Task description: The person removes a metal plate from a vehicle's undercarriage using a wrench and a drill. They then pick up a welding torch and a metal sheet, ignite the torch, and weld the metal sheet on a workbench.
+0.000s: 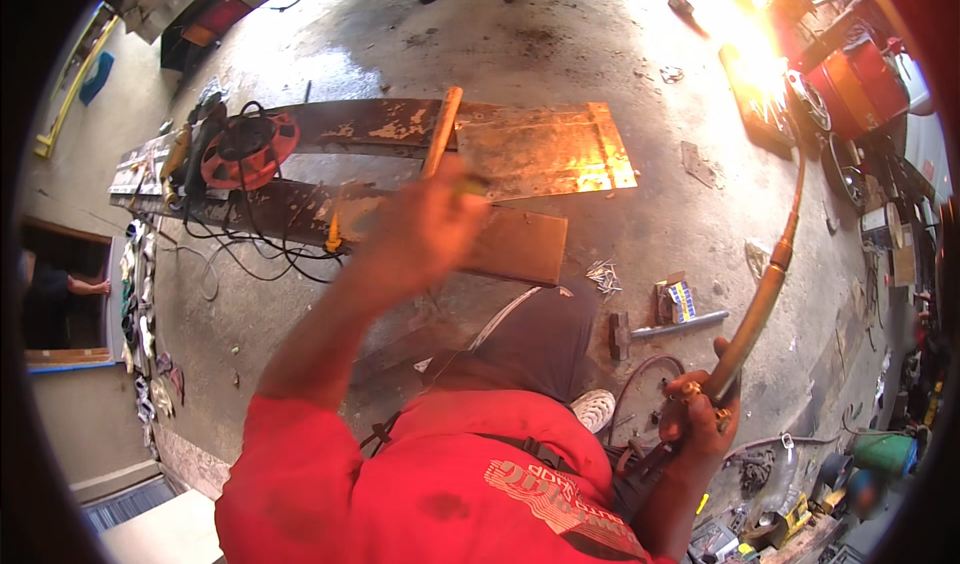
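Note:
My right hand (703, 404) is wrapped round the handle of a long brass-coloured gas torch (752, 319). Its narrow neck points up and away toward a bright flame (765, 24) at the top right, whose glare hides the burning tip. My left hand (440, 226), smeared by motion, is raised over the rusty metal beams. A small dark and yellowish shape shows by its fingers, too blurred to name. Just beyond that hand a wooden handle (443, 132) slants across the far beam (385, 122); its lower end is hidden. Beside it a worn metal plate (545, 149) bridges the beams.
A red cable reel (250, 152) with tangled black cable sits on the beams at left. By my knee lie nails (604, 276), a small box (676, 301) and a hammer (690, 325). A red drum (858, 89) stands near the flame. Another person's arm (85, 286) shows far left.

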Demonstrator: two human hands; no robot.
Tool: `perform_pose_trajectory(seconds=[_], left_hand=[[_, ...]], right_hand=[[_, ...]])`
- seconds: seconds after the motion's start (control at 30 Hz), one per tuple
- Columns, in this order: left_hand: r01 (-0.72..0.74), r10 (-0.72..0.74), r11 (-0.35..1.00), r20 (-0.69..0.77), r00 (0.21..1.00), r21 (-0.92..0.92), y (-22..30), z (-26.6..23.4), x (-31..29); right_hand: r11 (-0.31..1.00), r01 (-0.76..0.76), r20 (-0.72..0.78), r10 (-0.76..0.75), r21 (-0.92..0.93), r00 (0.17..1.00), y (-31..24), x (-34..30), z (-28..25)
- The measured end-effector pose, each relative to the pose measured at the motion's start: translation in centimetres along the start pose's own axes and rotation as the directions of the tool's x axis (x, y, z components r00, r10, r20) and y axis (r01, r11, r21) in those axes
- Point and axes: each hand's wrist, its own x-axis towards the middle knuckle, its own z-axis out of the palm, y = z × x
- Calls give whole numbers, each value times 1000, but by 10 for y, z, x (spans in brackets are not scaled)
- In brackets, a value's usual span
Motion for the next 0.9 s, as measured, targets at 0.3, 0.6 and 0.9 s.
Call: perform_pose_trajectory(seconds=[0.3,0.6,0.9], left_hand=[[495,-202,663,-502,841,562,-171,-87,-38],[394,-70,570,-435,897,721,-184,-62,-40],[246,-187,956,-317,930,160,-63,11,16]], right_hand=[[999,-42,-65,40,-25,997,11,5,-16],[993,-48,33,44,107,998,7,7,-36],[727,-48,338,-259,685,905,-8,-11,-59]])
